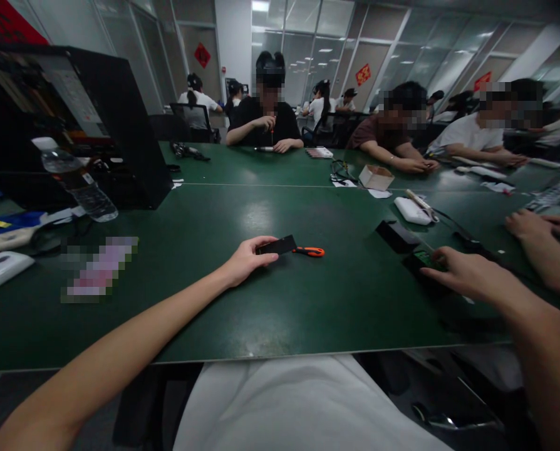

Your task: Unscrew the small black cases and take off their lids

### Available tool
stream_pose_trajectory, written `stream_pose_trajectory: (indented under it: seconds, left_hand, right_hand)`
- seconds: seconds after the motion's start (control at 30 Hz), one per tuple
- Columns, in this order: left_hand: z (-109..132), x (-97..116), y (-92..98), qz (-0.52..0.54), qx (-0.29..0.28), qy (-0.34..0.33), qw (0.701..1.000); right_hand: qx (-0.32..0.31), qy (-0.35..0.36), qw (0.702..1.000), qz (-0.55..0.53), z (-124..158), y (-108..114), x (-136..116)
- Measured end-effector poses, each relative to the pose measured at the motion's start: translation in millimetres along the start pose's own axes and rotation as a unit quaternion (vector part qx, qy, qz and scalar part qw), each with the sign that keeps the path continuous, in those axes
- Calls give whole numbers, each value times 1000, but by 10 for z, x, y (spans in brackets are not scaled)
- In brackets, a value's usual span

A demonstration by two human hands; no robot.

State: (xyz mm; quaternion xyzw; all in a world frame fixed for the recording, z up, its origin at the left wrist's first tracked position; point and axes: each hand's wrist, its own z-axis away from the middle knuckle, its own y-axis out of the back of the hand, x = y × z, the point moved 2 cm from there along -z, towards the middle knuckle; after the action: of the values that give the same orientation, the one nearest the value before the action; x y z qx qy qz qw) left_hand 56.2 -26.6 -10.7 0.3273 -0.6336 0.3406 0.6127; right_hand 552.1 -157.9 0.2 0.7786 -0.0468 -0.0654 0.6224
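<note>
Near the middle of the green table (223, 326), my left hand (247, 260) grips a flat black rectangular piece (277, 245) between thumb and fingers. A screwdriver (311, 251) with an orange and black handle lies just beyond it; its shaft end is hidden by the black piece. Off to the right, my right hand (465, 272) has its fingers closed at a small green circuit board (428, 259). That board is held low over a dark area, partly covered by the fingers. An open black box (397, 237) sits just behind it.
At left stand a black cabinet-like case (111, 119) and a tilted water bottle (80, 181). A white device (412, 211) with a cable and a small cardboard box (376, 177) are on the right. Another person's hands (534, 228) rest close to my right arm; several people sit opposite.
</note>
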Motion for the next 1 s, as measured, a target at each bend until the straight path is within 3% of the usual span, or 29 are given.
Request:
stream_pose_trajectory:
  seconds: [0.07, 0.13, 0.23, 0.3, 0.37, 0.47, 0.57, 0.67, 0.77, 0.83, 0.9, 1.0]
  left_hand:
    - [21, 0, -34, 10, -34, 14, 999]
    - [40, -8, -81, 41, -77, 32, 996]
    - [64, -33, -151, 87, -129, 52, 987]
    - [73, -54, -181, 101, -151, 55, 982]
    - [76, -72, -192, 104, -165, 52, 979]
    - [77, -82, -187, 111, -170, 50, 978]
    - [92, -68, -181, 114, -155, 59, 979]
    - [110, -36, -177, 104, -124, 60, 985]
    - [117, -3, -183, 87, -122, 63, 987]
    - [114, 16, -189, 63, -134, 56, 987]
    - [109, 28, -193, 31, -146, 47, 988]
    - [102, 33, -194, -2, -155, 36, 987]
  right_hand:
    - [9, -3, 999, 44, 21, 103, -276]
    - [71, 61, 993, 76, 46, 290, -850]
    - [97, 246, 964, -12, 81, 461, -1905]
    - [41, 384, 921, -46, 106, 418, -2488]
    - [25, 442, 895, -56, 108, 314, -2854]
    - [50, 449, 890, -68, 79, 185, -3063]
    - [41, 446, 891, -71, 63, 197, -2987]
    - [36, 383, 921, -65, 45, 358, -2610]
    - [52, 209, 975, -50, 20, 556, -1924]
    - [59, 49, 997, 21, 38, 637, -1394]
    - [28, -83, 992, 90, 96, 644, -938]
    - [-7, -149, 984, 101, 200, 560, -540]
